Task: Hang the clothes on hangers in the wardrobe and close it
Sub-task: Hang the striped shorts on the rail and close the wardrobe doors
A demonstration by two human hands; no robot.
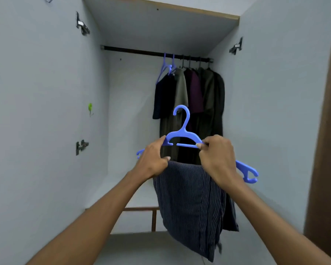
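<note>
Below rail (157,53): left hand (153,159), right hand (217,159) fingers curled, gripping blue hanger (183,131); striped trousers (189,205) draped over bar, soft, likely slip-prone; hold rigid hanger shoulders, lift hook to rail

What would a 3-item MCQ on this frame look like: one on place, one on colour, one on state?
1. Where do the hung clothes sit on the rail?
A. its left end
B. its right end
C. spread along all of it

2. What colour is the held hanger?
A. blue
B. black
C. white

3. What state is the striped garment in?
A. folded on a shelf
B. on the rail
C. draped over the held hanger, off the rail

Key: 1 B, the rail's left part is bare. 2 A, its hook and arms are blue. 3 C, the left hand and right hand grip the hanger below the rail, the cloth hanging from it.
</note>
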